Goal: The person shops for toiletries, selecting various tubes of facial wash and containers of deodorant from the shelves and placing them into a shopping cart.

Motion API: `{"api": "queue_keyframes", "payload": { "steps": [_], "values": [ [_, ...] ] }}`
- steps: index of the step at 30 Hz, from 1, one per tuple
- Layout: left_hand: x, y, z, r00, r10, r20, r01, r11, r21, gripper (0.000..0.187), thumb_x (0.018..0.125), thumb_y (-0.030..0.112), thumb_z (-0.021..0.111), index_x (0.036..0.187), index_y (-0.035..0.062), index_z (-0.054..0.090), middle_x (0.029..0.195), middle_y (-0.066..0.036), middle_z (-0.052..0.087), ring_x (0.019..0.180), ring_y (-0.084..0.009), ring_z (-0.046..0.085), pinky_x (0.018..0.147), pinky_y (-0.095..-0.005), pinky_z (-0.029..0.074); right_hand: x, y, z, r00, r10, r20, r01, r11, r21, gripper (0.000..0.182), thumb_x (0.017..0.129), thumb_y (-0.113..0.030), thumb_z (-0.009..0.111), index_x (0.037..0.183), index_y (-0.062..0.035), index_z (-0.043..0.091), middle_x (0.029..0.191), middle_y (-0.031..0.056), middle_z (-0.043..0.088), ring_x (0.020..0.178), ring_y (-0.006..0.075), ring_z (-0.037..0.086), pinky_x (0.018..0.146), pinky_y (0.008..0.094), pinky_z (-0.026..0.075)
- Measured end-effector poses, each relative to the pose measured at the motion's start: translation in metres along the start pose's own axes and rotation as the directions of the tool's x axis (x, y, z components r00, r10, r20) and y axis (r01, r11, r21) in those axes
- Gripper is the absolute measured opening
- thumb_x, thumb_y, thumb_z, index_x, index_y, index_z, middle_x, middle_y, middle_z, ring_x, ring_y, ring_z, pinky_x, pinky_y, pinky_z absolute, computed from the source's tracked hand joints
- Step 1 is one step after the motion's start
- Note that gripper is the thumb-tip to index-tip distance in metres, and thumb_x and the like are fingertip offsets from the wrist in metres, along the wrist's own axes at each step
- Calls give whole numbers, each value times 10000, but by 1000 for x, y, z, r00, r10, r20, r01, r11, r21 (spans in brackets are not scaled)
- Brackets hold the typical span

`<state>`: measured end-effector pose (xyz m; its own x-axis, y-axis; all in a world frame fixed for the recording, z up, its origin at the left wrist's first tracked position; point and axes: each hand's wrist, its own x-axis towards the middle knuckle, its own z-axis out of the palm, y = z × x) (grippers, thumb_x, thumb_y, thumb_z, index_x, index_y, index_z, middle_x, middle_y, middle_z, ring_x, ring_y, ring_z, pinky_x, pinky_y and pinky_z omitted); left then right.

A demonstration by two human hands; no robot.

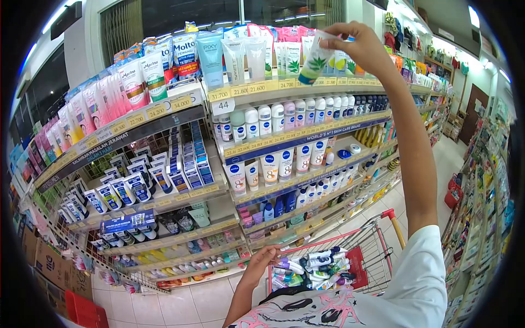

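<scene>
My right hand (358, 46) is raised over the top shelf at the right. It pinches a white squeeze tube (317, 61) by its upper end; the tube has a green leaf print and hangs tilted, dark blue-green cap downward. Behind it on that shelf stand similar white tubes (292, 57) with green leaves. Low in the middle, my left hand (263, 263) has its fingers closed at the red front rim of a shopping cart (333, 236). Inside the cart lies a pile of mixed bottles and tubes (314, 268).
Shelves ahead carry roll-on deodorants (265, 120), white Nivea tubes (285, 164) and boxed blue-and-white goods (202, 158). Pink tubes (112, 90) line the left shelf. A red basket (85, 311) and cartons (52, 262) are at lower left. An aisle (421, 169) runs off to the right.
</scene>
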<state>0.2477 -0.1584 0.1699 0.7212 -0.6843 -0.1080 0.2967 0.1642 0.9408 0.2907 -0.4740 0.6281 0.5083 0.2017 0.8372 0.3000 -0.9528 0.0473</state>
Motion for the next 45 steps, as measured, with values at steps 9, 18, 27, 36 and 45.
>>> {"api": "queue_keyframes", "payload": {
  "steps": [9,18,27,36,45],
  "values": [
    [-18,-40,-44,985,-137,-108,150,980,127,389,988,322,505,1251,42,562,1074,-66,643,924,-153,595,837,-312,488,75,60,1,998,-61,-22,60,997,-44,329,801,-291,726,1002,-32,711,875,82,696,773,164,623,743,313,490],
    [-66,-91,-91,912,-252,-322,315,936,159,366,977,307,520,1225,45,581,1042,-82,650,859,-163,612,757,-292,499,78,93,37,984,58,168,-64,997,33,313,761,-240,761,1004,-45,727,937,136,705,864,266,656,819,369,497],
    [-89,-116,-81,924,-227,-309,272,956,113,384,966,337,495,1238,79,573,1061,-79,640,848,-178,613,740,-333,510,81,103,55,968,102,231,-113,993,36,336,773,-237,755,1040,-37,717,970,142,707,875,257,661,826,368,500],
    [-85,-123,-78,917,-254,-309,303,946,119,366,961,325,498,1225,83,577,1063,-76,641,840,-173,614,727,-320,510,85,115,61,962,87,257,-93,996,9,350,787,-263,754,1049,-34,715,1003,148,688,918,265,649,834,368,498],
    [-83,-138,-78,905,-288,-312,336,935,111,383,969,329,490,1248,75,561,1081,-83,632,850,-180,609,752,-324,507,88,121,64,964,64,258,-63,998,-11,327,780,-261,767,1021,-43,729,1018,120,648,938,262,629,822,365,496]
  ]
}}
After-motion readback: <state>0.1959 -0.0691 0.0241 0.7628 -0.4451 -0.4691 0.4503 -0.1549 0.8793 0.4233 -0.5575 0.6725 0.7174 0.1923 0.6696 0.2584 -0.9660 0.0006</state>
